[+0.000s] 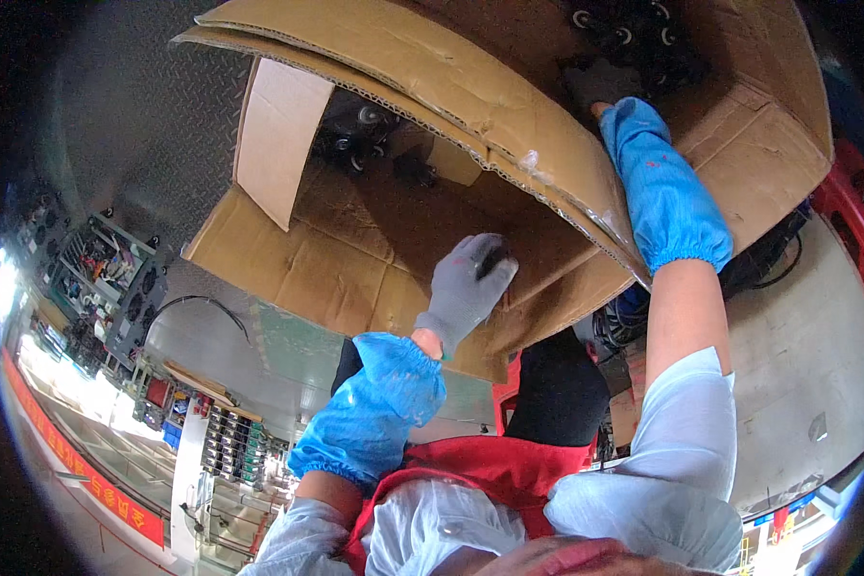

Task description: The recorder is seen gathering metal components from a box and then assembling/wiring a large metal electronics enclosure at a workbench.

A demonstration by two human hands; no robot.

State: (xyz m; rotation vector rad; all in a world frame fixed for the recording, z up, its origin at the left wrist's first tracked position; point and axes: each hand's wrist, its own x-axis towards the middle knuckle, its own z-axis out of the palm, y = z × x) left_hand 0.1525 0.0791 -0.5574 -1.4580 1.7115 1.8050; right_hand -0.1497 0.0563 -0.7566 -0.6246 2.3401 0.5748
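My left hand (468, 288), in a grey glove with a blue sleeve cover (379, 398), hovers over the near part of the left cardboard box (355, 274). Its fingers bend loosely, thumb apart, and nothing shows between them. Inside that box, black parts with small round wheels (355, 134) lie toward the far left corner. My right hand (600, 82), gloved too, reaches deep into the right cardboard box (739, 144), beside a dark pile of similar black wheeled parts (634, 43). Shadow hides its fingers, so I cannot tell whether it grips one.
Doubled cardboard walls (432, 72) stand between the two box openings. A raised flap (280, 139) is at the left box's left side. Patterned metal floor (154, 106) spreads at left. Red plastic stools (850, 206) and black cables sit at right, and racks of parts (110, 278) stand far left.
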